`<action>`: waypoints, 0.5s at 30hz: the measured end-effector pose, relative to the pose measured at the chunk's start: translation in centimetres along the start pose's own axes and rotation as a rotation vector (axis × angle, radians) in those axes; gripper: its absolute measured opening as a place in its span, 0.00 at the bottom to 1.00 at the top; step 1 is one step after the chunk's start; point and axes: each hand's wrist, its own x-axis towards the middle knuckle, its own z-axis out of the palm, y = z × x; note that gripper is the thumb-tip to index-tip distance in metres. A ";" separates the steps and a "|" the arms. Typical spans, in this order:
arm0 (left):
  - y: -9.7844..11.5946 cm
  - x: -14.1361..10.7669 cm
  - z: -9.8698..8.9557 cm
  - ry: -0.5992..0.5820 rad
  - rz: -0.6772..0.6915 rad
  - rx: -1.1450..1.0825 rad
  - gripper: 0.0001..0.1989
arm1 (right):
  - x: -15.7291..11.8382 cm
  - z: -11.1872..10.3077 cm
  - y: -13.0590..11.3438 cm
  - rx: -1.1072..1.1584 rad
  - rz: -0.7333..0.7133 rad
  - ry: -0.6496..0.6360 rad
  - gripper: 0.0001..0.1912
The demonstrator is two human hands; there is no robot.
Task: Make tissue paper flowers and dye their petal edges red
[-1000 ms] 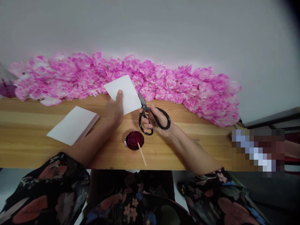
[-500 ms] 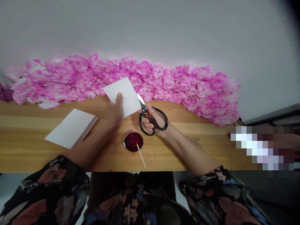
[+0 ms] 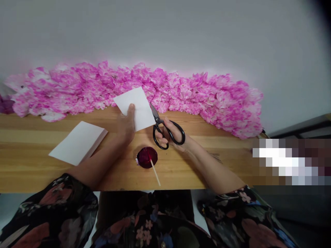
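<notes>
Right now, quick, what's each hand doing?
Left hand: closed, holding square white paper.
Right hand: closed, holding black-handled metal scissors.

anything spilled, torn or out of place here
Nothing looks spilled or torn: the dark red liquid sits within its dish, a stick leaning out of it, and the sheet in the left hand shows no tear. The one oddity is the blocky, pixelated patch at the right edge, hiding whatever is there.

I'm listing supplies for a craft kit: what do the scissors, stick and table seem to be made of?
Scissors: gray metal blades, judging by their dull sheen; glossy black handles, perhaps plastic-coated. Stick: probably plain wood, being pale and matte. Table: wood or wood veneer, satin, with streaky grain.
</notes>
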 end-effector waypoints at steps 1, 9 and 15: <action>-0.2 0.0 0.0 -0.008 0.011 -0.004 0.14 | 0.1 -0.1 0.1 -0.004 -0.014 0.005 0.34; -0.9 -0.3 -0.1 -0.029 -0.002 0.004 0.17 | 0.5 -1.0 0.7 -0.088 0.037 0.007 0.41; -0.4 -0.9 0.4 -0.011 0.019 -0.017 0.11 | 0.7 -0.3 0.6 -0.079 0.023 -0.011 0.43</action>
